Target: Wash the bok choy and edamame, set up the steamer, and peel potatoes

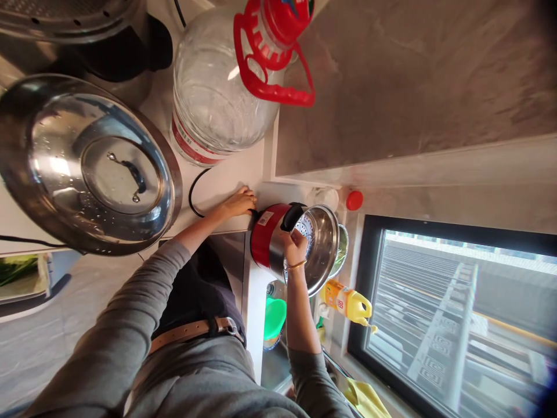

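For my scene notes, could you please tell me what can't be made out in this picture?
- Head view: the right hand covers part of the red pot rim; the pot's contents are unreadable.
- Left hand fingertips at the pot's base: any grip is too small to tell.
- Yellow bottle label: too small.
- Water jug cap: cut off by the top edge.

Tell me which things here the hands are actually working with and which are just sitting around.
In hand:
red cooker, held at its rim by the right hand
counter edge, under the left hand

Lying about:
water jug
steel lid
yellow bottle
green funnel
red cap
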`<state>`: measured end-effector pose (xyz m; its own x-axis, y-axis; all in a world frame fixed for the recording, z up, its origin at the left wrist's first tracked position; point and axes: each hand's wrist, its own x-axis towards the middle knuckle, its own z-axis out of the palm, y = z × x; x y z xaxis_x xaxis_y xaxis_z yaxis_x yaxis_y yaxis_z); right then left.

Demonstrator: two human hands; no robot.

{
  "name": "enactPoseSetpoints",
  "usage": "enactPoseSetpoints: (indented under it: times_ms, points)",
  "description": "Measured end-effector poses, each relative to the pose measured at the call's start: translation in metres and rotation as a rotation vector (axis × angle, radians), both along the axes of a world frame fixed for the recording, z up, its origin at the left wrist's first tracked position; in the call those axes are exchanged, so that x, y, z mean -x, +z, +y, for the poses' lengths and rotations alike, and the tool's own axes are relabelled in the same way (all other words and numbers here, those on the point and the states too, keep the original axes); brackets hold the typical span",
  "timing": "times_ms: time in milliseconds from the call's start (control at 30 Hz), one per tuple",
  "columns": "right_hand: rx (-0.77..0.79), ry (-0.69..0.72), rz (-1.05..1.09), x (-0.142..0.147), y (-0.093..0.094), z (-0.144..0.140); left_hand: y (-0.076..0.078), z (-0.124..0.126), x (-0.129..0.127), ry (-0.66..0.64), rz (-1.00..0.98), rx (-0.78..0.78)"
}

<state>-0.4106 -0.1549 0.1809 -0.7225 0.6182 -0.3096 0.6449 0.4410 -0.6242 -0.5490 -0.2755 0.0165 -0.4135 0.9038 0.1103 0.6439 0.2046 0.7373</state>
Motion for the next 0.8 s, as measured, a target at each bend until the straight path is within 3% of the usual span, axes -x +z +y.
enactPoseSetpoints:
  times_ms: [367,800]
  points:
    - [0.11,0.023,0.059,0.001,0.031,0.007,0.0,-0.03,-0.015,0.086,0.004,-0.06]
    - [0.191,-0.022,0.113,0.003,0.025,0.003,0.011,-0.025,-0.014,0.038,-0.051,-0.067]
